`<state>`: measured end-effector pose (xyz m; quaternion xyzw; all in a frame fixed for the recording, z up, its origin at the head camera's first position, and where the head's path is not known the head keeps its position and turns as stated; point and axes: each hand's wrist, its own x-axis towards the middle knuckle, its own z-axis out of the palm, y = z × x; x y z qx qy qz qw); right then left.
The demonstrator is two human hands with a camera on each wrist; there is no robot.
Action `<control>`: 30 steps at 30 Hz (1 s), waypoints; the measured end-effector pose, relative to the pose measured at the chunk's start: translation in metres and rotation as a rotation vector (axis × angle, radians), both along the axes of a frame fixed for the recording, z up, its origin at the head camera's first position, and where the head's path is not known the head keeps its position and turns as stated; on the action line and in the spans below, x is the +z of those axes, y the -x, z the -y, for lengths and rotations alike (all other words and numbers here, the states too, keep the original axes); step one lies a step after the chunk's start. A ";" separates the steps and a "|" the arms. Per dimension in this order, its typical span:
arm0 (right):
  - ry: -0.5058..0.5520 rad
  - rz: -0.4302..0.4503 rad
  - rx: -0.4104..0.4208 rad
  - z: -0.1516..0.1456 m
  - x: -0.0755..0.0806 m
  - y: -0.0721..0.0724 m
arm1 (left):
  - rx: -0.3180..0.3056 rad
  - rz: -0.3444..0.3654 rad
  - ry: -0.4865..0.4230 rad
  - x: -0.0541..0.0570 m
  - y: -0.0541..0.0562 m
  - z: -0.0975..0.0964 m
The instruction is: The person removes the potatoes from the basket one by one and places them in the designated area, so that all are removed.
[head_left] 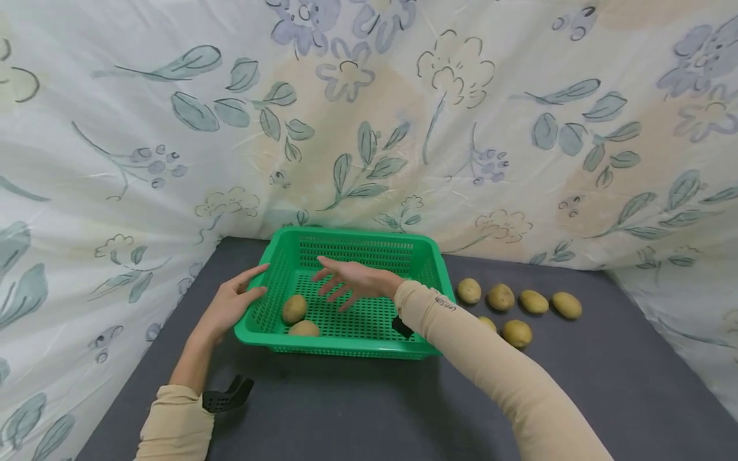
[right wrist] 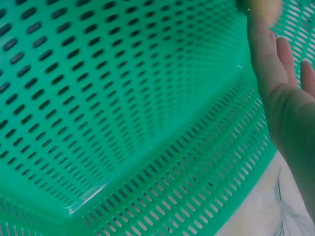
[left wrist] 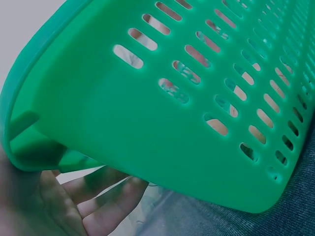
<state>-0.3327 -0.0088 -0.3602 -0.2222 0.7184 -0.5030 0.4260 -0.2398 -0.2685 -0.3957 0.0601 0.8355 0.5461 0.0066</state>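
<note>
A green plastic basket (head_left: 352, 347) with slotted walls stands on the dark tabletop. My left hand (head_left: 226, 307) holds its left rim, and the left wrist view shows fingers (left wrist: 110, 201) against the outer wall below the rim. Two potatoes lie inside at the left, one potato (head_left: 295, 308) behind the other potato (head_left: 304, 328), partly hidden by the front rim. Over the basket's middle my right hand (head_left: 360, 280) reaches leftward, fingers spread and holding nothing. In the right wrist view a blurred potato (right wrist: 268, 9) shows just beyond its fingertips.
To the basket's right, several potatoes lie on the dark tabletop (head_left: 611, 358): a back row with a potato (head_left: 533, 301) in it, and a nearer potato (head_left: 517, 333). My right sleeve partly covers another potato (head_left: 487, 323). A flowered cloth (head_left: 380, 128) hangs behind and at the sides.
</note>
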 end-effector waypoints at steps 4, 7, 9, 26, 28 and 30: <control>-0.073 -0.001 0.060 0.007 -0.008 -0.005 | 0.003 0.001 0.000 0.000 -0.001 -0.001; -0.114 0.004 0.086 0.011 -0.014 -0.007 | 0.007 0.000 0.001 -0.001 0.000 -0.001; -0.129 0.016 0.085 0.013 -0.016 -0.007 | 0.008 0.000 0.000 -0.001 0.000 -0.002; -0.209 0.024 0.115 0.030 -0.021 -0.013 | 0.010 -0.004 -0.006 -0.001 0.002 -0.003; -0.222 0.019 0.116 0.032 -0.023 -0.013 | 0.011 -0.003 -0.008 -0.001 0.001 -0.002; -0.234 0.016 0.117 0.034 -0.024 -0.013 | 0.011 -0.003 -0.010 -0.001 0.001 -0.002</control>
